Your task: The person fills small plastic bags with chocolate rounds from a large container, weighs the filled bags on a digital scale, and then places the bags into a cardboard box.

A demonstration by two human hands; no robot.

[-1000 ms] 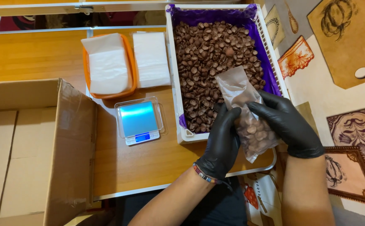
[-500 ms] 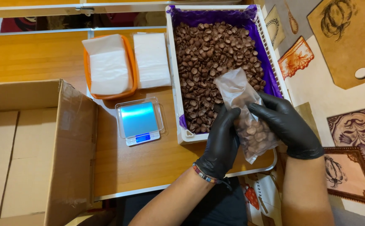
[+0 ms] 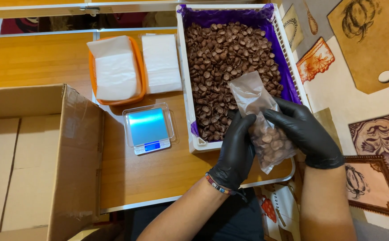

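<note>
Both my hands wear black gloves and hold a clear plastic bag (image 3: pixel 261 120) half full of small brown round pieces. My left hand (image 3: pixel 236 151) grips the bag's left side, and my right hand (image 3: pixel 306 131) grips its right side. The bag hangs over the near end of a white crate (image 3: pixel 186 80) lined with purple plastic and filled with the same brown pieces (image 3: pixel 230 62). The bag's top is flattened and tilts up toward the crate.
A small digital scale (image 3: pixel 148 128) sits on the wooden table (image 3: pixel 158 174) left of the crate. Behind it are an orange tray of white bags (image 3: pixel 114 71) and another white stack (image 3: pixel 161 62). An open cardboard box (image 3: pixel 34 156) stands at the left.
The bag has shifted very slightly in my hands; both hands stay in nearly the same place.
</note>
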